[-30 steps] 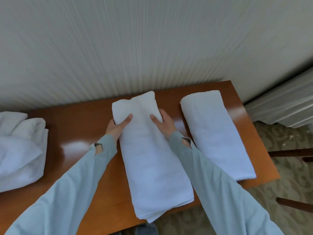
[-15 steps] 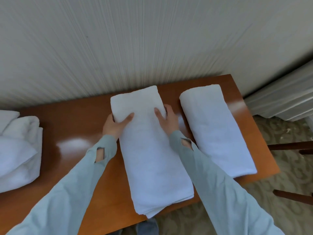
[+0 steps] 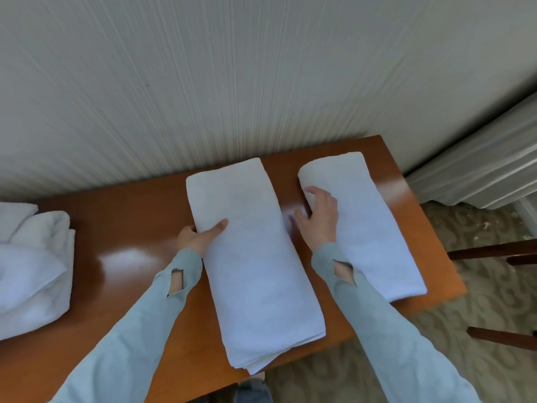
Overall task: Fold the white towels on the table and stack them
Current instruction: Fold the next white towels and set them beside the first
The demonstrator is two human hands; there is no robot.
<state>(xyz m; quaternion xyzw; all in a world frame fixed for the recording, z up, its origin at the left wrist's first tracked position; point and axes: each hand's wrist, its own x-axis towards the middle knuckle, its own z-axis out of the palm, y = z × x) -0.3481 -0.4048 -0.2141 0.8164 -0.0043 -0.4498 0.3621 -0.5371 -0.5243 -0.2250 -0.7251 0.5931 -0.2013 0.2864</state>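
A long folded white towel (image 3: pixel 255 257) lies in the middle of the brown table (image 3: pixel 130 257), its near end hanging over the front edge. My left hand (image 3: pixel 200 235) grips its left edge, thumb on top. A second folded white towel (image 3: pixel 366 225) lies to its right. My right hand (image 3: pixel 318 216) rests with spread fingers on the left side of that second towel, holding nothing. A loose heap of white towels (image 3: pixel 32 266) sits at the table's left end.
A ribbed pale wall (image 3: pixel 232 82) runs directly behind the table. Dark wooden chair rails (image 3: pixel 494 251) stand to the right over patterned carpet (image 3: pixel 479 301). A pale radiator-like unit (image 3: pixel 479 167) is at the far right.
My right hand has left the middle towel's right edge and moved right onto the second towel. My left hand stays on the middle towel's left edge.
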